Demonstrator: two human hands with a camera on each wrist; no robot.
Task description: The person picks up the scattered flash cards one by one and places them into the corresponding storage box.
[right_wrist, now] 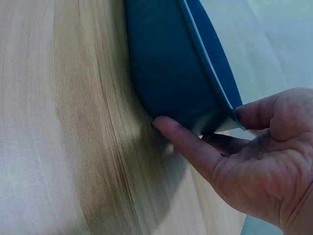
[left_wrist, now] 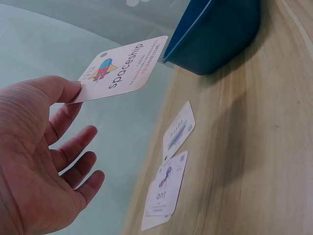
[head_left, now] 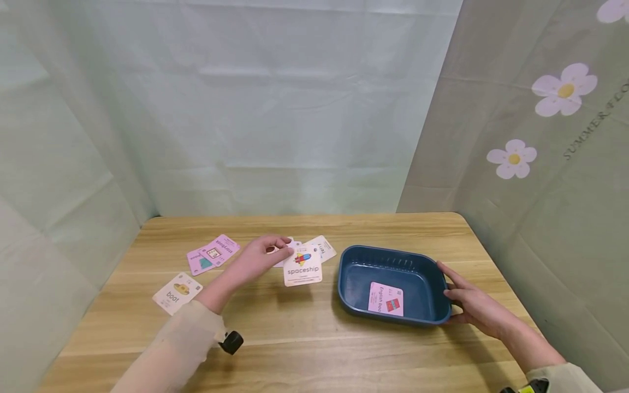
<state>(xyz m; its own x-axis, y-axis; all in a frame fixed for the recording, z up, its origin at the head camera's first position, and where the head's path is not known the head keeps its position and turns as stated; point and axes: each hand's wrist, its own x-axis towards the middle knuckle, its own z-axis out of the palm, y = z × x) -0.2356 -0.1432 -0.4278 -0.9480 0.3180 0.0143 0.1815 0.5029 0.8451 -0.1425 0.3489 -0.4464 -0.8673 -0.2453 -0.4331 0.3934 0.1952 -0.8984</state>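
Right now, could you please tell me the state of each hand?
Left hand: pinching the spaceship card.
Right hand: gripping the blue container at one end.

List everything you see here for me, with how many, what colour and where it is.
Spaceship card: 1, white, pinched in the left hand
Basin: 1, dark blue, right of centre on the table
English book card: 1, pink, in the basin
Storybook card: 1, pink, far left of the table, overlapping another pink card
Card with a yellow picture: 1, white, nearer left
Ant card: 1, whitish, on another white card
Ferry card: 1, white, beside the ant card
Table: 1, wood-brown, beneath everything
Fabric backdrop: panel count unclear, pale grey-green, around the table, flowers at right
Sleeves: 2, beige, on the forearms
Hands: 2, left holding the spaceship card, right gripping the basin
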